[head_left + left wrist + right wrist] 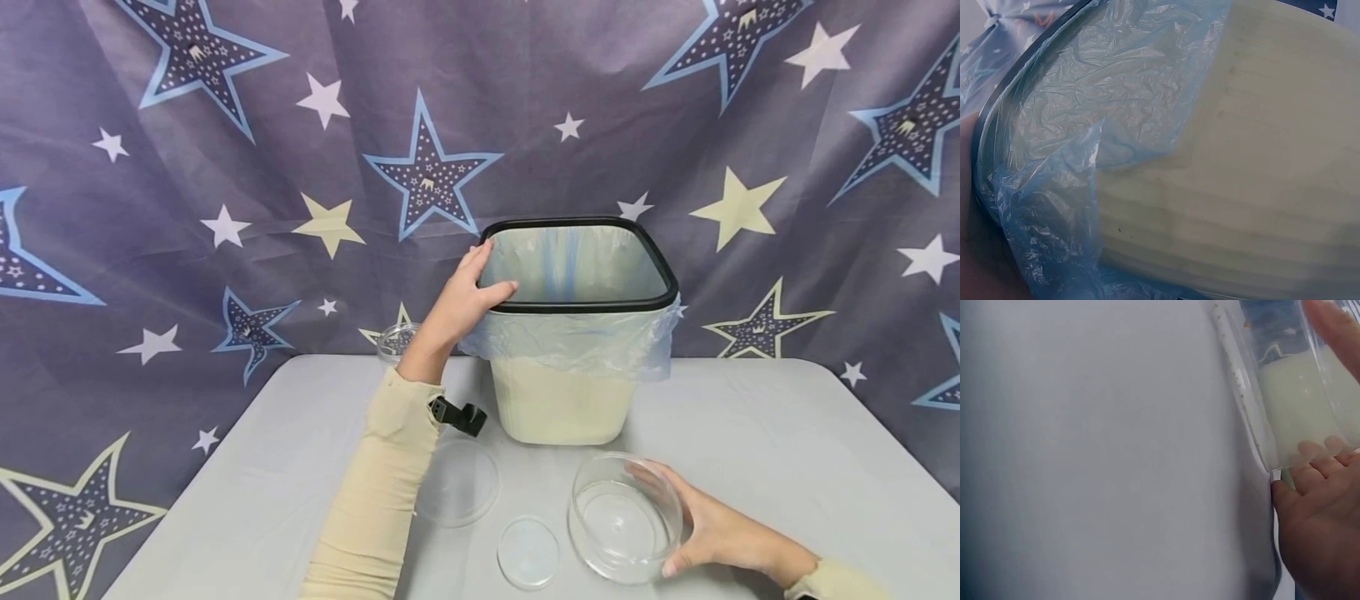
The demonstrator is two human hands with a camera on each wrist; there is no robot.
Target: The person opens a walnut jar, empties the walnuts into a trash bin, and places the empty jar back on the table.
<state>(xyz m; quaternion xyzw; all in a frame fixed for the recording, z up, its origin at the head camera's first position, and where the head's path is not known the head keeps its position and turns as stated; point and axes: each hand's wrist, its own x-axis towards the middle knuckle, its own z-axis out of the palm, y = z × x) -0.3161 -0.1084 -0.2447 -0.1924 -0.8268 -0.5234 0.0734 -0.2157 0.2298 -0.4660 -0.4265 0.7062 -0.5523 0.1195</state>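
A cream trash bin (566, 408) with a black rim (585, 307) stands toward the back of the table. Its light blue liner bag (600, 337) is folded out over the top, under the rim. At the bin's upper left corner my left hand (457, 304) grips the rim. My right hand (712, 529) holds a round clear container (626, 533) by its right side, thumb in front and fingers behind. This container looks empty. In the right wrist view the fingers (1319, 478) show through its clear wall (1291, 406). The left wrist view shows the crumpled liner (1122, 87) close up.
A small clear round lid (528, 552) lies left of the container. Behind it is a larger clear disc, perhaps a lid (459, 483), partly covered by the left arm. Another clear round container (393, 340) stands behind the left forearm. A star-patterned cloth (525, 108) hangs behind the table.
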